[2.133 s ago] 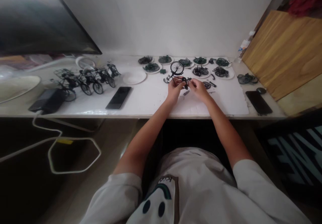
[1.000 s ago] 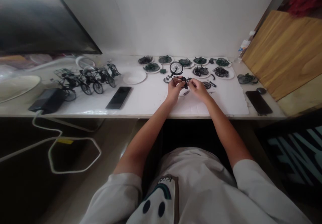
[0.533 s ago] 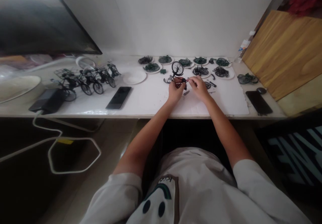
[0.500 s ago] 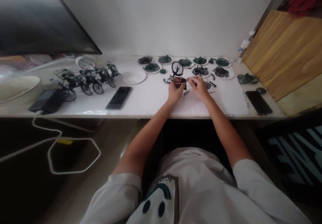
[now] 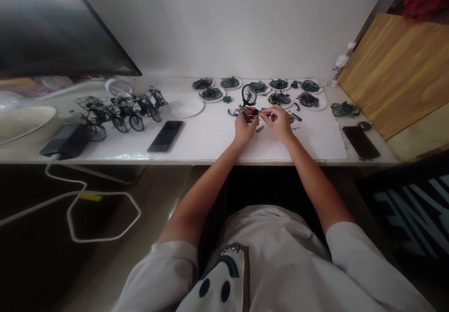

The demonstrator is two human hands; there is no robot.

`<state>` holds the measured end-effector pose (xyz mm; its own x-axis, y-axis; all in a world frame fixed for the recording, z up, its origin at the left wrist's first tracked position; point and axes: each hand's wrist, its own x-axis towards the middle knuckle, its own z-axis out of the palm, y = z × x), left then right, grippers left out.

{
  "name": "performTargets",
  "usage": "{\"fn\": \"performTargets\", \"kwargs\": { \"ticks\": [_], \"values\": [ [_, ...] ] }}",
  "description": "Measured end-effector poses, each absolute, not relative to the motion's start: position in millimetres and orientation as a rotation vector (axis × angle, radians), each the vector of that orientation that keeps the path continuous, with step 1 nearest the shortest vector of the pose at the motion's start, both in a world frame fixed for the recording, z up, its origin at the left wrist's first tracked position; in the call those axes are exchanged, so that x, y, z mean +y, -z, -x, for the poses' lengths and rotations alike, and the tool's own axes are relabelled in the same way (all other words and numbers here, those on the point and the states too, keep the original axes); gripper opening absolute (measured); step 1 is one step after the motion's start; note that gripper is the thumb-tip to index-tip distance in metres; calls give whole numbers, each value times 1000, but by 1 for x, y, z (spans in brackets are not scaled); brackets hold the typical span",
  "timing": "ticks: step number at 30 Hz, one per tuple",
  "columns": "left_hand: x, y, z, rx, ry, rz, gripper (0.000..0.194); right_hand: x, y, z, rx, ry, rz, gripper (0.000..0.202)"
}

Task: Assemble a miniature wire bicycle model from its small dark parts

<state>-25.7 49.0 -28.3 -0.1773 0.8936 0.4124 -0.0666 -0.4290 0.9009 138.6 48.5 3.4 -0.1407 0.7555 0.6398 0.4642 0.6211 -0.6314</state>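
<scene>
My left hand (image 5: 245, 124) grips a dark model bicycle frame just above the white sheet (image 5: 210, 139). The frame carries one spoked wheel (image 5: 249, 95), which points up and away from me. Pinched fingers of my right hand (image 5: 278, 118) meet the frame from the right, on a thin dark part too small to name. Under and behind my hands lie small loose parts, among them a dark wheel (image 5: 292, 118) partly hidden by my right hand and a short dark piece (image 5: 296, 116). A small green box-shaped part (image 5: 227, 99) sits farther back.
Several white plates (image 5: 224, 93) of dark bicycle parts line the wall. Finished-looking model bicycles (image 5: 135, 111) stand at left, near an empty-looking plate (image 5: 187, 108). A phone (image 5: 166, 136) lies left of my arms, another phone (image 5: 361, 142) at right. A black adapter (image 5: 66, 141) sits at the table edge.
The model bicycle has tilted slightly, its wheel shifting a little to the right and up-table. My right fingers have changed position slightly beside the frame.
</scene>
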Motion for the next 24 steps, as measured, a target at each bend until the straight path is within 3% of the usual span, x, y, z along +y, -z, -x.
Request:
{"fn": "performTargets", "kwargs": {
  "ticks": [24],
  "values": [
    [49,26,25,986,-1696,-1322,20,47,1,-138,-1776,-392,1019,32]
  ]
}}
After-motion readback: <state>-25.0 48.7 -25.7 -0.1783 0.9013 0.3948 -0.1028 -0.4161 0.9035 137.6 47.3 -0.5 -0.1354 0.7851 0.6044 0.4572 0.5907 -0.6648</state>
